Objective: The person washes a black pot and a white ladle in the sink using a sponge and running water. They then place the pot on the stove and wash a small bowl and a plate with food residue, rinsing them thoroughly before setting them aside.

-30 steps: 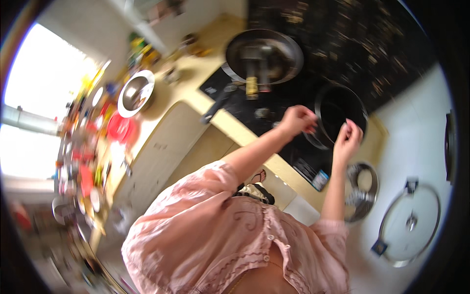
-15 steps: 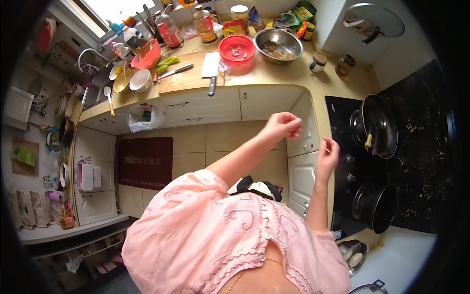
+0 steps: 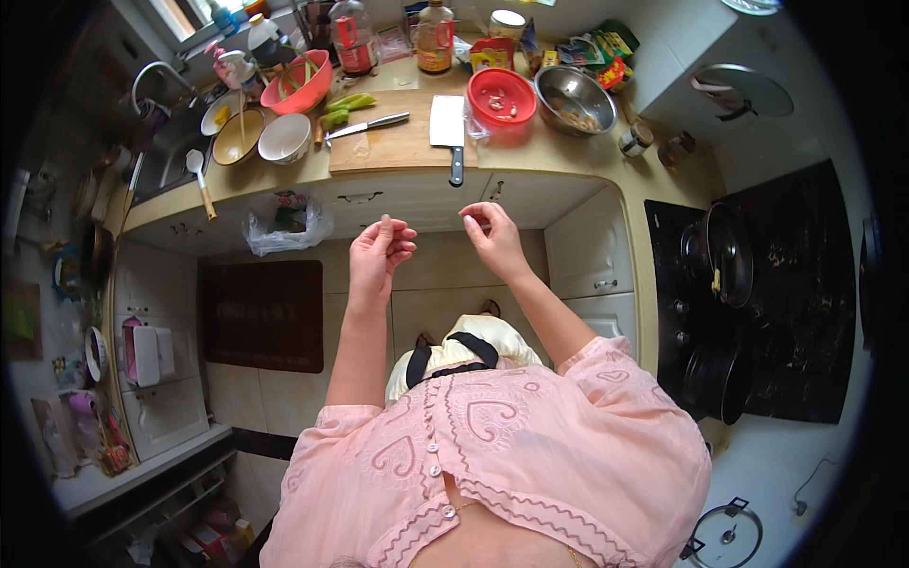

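Both my hands hang in the air before the counter's front edge. My left hand (image 3: 379, 254) has loosely bent fingers, somewhat apart, and nothing shows in it. My right hand (image 3: 495, 241) is likewise loosely curled with a gap between thumb and fingers, and looks bare. Nearest to it lies a cleaver (image 3: 449, 123) on the wooden cutting board (image 3: 393, 150), its black handle jutting over the counter's edge. A knife (image 3: 369, 127) and green pepper pieces (image 3: 348, 106) rest on the board's left part. Beside the board stands a red plastic basin (image 3: 524, 87) holding small pale pieces.
A steel bowl (image 3: 601, 83) with food stands right of the basin. Left are a white bowl (image 3: 285, 139), a tan bowl (image 3: 236, 142), a pink basket (image 3: 305, 93) and a spoon (image 3: 202, 185). A wok (image 3: 729, 260) and a black pot (image 3: 717, 379) sit on the stove.
My body has turned left, away from the stove and toward the cutting board. Both hands have swung left, now in front of the board; nothing on the counter has visibly moved.
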A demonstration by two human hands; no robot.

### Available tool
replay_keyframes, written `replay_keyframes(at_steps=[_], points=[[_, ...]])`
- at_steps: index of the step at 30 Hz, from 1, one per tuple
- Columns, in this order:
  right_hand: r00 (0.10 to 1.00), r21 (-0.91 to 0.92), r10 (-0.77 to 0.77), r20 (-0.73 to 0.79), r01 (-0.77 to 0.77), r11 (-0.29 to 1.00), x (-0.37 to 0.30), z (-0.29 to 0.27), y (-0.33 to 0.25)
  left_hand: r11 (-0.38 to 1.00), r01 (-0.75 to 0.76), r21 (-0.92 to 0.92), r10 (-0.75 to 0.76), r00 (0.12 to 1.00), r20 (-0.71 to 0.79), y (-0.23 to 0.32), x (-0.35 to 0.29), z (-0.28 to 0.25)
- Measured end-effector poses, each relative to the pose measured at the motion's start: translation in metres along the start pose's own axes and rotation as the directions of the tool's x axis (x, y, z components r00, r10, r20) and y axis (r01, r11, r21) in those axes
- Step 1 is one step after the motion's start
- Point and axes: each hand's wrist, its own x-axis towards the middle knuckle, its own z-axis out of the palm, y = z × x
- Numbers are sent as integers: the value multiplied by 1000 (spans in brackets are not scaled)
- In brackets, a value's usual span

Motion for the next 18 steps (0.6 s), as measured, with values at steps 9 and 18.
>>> replay_keyframes(at_steps=[9, 18], points=[[997, 86, 63, 33, -66, 994, 67, 9, 31, 999, -23, -23, 20, 993, -121, 15, 27, -8], [743, 279, 463, -484, -370, 886, 186, -142, 206, 993, 115, 26, -115, 993, 15, 1, 114, 65]])
